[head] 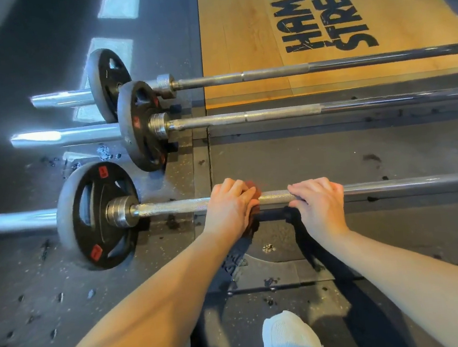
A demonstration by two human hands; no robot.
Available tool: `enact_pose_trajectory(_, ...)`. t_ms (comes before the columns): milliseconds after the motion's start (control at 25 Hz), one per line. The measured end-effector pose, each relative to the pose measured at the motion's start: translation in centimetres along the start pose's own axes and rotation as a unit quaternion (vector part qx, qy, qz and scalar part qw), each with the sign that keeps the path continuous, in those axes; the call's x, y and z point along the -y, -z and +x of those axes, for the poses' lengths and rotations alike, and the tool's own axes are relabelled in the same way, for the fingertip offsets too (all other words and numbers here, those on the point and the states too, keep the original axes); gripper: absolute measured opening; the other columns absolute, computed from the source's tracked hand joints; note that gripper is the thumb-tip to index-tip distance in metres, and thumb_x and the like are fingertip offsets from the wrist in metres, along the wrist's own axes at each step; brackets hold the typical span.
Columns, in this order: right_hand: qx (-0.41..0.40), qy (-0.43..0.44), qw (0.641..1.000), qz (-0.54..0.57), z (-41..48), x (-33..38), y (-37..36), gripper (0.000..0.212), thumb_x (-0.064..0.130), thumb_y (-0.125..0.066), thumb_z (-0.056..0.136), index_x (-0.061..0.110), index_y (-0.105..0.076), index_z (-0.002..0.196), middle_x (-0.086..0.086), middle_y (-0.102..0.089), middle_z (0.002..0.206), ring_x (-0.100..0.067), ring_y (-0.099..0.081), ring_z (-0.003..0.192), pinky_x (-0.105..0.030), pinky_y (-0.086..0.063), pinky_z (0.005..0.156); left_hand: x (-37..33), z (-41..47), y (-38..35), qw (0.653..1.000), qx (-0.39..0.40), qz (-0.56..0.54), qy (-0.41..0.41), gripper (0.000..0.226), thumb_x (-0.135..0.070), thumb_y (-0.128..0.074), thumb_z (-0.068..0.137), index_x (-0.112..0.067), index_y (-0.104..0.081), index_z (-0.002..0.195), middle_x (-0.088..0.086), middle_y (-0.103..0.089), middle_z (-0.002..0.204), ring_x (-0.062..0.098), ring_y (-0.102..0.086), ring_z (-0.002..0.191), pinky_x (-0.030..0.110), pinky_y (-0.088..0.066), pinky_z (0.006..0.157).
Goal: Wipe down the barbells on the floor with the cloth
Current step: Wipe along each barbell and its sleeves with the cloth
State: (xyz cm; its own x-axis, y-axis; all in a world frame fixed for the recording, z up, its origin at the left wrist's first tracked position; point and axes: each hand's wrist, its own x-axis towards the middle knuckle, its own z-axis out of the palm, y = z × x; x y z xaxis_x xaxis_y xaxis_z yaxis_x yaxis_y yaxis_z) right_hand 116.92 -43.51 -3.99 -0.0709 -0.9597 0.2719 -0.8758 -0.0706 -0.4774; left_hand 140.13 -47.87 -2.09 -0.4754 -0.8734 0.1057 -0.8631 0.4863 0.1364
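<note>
Three barbells lie side by side on the dark rubber floor, each with a black plate at its left end. The nearest barbell [174,207] runs across the middle of the view. My left hand [230,206] is wrapped over its knurled shaft with a reddish cloth [253,192] bunched under the fingers; only a small part of the cloth shows. My right hand [321,201] grips the same bar just to the right of the cloth. The middle barbell [244,117] and the far barbell [267,72] lie beyond, untouched.
A wooden lifting platform [240,29] with black lettering lies at the back right. The nearest bar's black plate [99,213] stands upright to the left of my hands. My white shoe [290,337] is on the floor below the hands.
</note>
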Motion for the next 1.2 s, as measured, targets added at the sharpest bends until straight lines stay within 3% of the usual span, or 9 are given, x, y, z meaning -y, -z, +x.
enact_pose_trajectory(200,-0.001,0.005,1.0,0.007,-0.1,-0.2,-0.1,0.026,0.009,-0.083,0.082,0.02,-0.079,0.105,0.008,-0.073,0.1,-0.024,-0.058,0.099,-0.038,-0.03,0.087,9.4,-6.7,3.3,0.986,-0.02,0.038,0.159,0.031,-0.037,-0.053,0.101,-0.029,-0.07,0.125,-0.005,-0.06,0.117,0.023,-0.046,0.111,0.043,-0.038,0.095)
enact_pose_trajectory(320,-0.009,-0.002,1.0,0.009,-0.1,-0.4,0.1,0.026,0.007,-0.083,0.082,0.018,-0.079,0.104,0.007,-0.073,0.1,-0.025,-0.058,0.099,-0.04,-0.031,0.087,10.8,-8.6,4.4,0.966,-0.043,0.026,0.252,0.033,-0.033,-0.051,0.102,-0.025,-0.069,0.129,-0.004,-0.059,0.123,0.024,-0.044,0.117,0.046,-0.037,0.099)
enact_pose_trajectory(400,-0.007,-0.019,1.0,0.012,-0.4,-0.1,-0.3,0.026,0.006,-0.082,0.083,0.017,-0.079,0.105,0.006,-0.073,0.102,-0.025,-0.057,0.101,-0.044,-0.034,0.089,8.3,-7.3,2.8,0.964,-0.053,-0.03,0.257,0.03,-0.031,-0.054,0.101,-0.022,-0.071,0.124,-0.004,-0.058,0.122,0.025,-0.045,0.114,0.044,-0.035,0.095)
enact_pose_trajectory(480,-0.004,-0.02,1.0,0.021,-0.5,0.2,-0.2,0.025,0.007,-0.08,0.084,0.018,-0.078,0.107,0.007,-0.072,0.104,-0.024,-0.056,0.103,-0.047,-0.036,0.09,4.3,-5.6,0.9,0.975,-0.017,-0.089,0.203,0.027,-0.03,-0.062,0.097,-0.021,-0.069,0.122,-0.004,-0.054,0.123,0.025,-0.046,0.113,0.044,-0.038,0.096)
enact_pose_trajectory(600,0.009,-0.026,0.999,0.028,-0.1,0.7,-0.3,0.025,0.011,-0.078,0.087,0.02,-0.078,0.11,0.008,-0.071,0.106,-0.022,-0.056,0.105,-0.046,-0.037,0.091,4.3,-4.6,1.1,0.985,-0.043,-0.065,0.155,0.028,-0.035,-0.062,0.096,-0.028,-0.069,0.122,-0.006,-0.056,0.12,0.022,-0.045,0.111,0.043,-0.04,0.095)
enact_pose_trajectory(800,-0.001,-0.025,0.999,0.022,-0.4,0.0,-0.4,0.025,0.011,-0.081,0.085,0.022,-0.079,0.108,0.009,-0.072,0.104,-0.023,-0.058,0.102,-0.045,-0.038,0.086,11.5,-8.6,3.6,0.952,-0.088,-0.003,0.294,0.03,-0.032,-0.05,0.102,-0.024,-0.073,0.119,-0.004,-0.061,0.115,0.025,-0.047,0.113,0.045,-0.037,0.096)
enact_pose_trajectory(920,-0.01,-0.02,0.999,0.033,-0.4,-0.7,-0.5,0.026,0.01,-0.08,0.085,0.022,-0.079,0.108,0.009,-0.072,0.105,-0.023,-0.057,0.103,-0.047,-0.038,0.086,8.9,-7.5,2.9,0.924,-0.111,-0.037,0.365,0.028,-0.028,-0.049,0.103,-0.019,-0.073,0.116,-0.004,-0.062,0.117,0.025,-0.045,0.113,0.042,-0.036,0.095)
enact_pose_trajectory(1080,-0.005,-0.022,1.0,0.022,-0.3,-0.9,-0.7,0.027,0.01,-0.081,0.084,0.02,-0.079,0.109,0.006,-0.072,0.106,-0.024,-0.056,0.104,-0.045,-0.035,0.089,0.2,-4.0,1.4,0.95,-0.097,-0.116,0.274,0.022,-0.024,-0.059,0.097,-0.022,-0.072,0.115,-0.005,-0.062,0.12,0.021,-0.05,0.113,0.044,-0.038,0.097)
enact_pose_trajectory(1200,-0.008,-0.009,1.0,0.023,-0.2,-0.8,-0.8,0.027,0.01,-0.082,0.083,0.019,-0.079,0.109,0.006,-0.073,0.105,-0.024,-0.056,0.104,-0.041,-0.032,0.089,0.3,-3.7,2.3,0.975,-0.058,-0.089,0.195,0.027,-0.025,-0.067,0.093,-0.023,-0.07,0.12,-0.003,-0.062,0.122,0.021,-0.05,0.113,0.044,-0.044,0.097)
